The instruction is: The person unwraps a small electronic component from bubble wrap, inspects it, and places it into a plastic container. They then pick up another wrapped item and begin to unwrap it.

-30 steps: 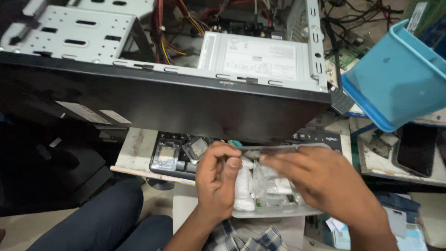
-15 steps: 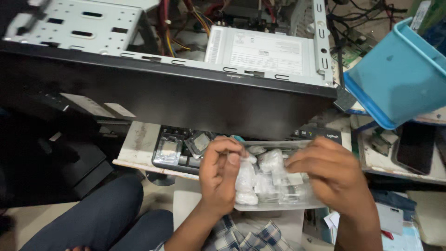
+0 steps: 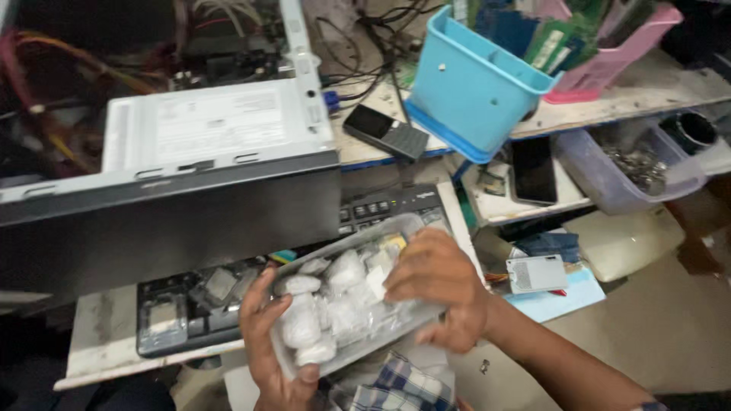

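Both hands hold a clear plastic tray (image 3: 358,304) of small white wrapped packets (image 3: 301,329) over a black keyboard (image 3: 194,312). Its long axis runs from seven o'clock up to one o'clock. The left hand (image 3: 270,342) cups the seven o'clock end with fingers curled under and thumb on the rim, while the right hand (image 3: 442,293) closes over the three o'clock edge, nearer the packets

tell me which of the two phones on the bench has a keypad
The keypad phone is the one lying left of the blue bin, beside the open computer case. The other phone, on the lower shelf under the bin, shows only a plain black face.
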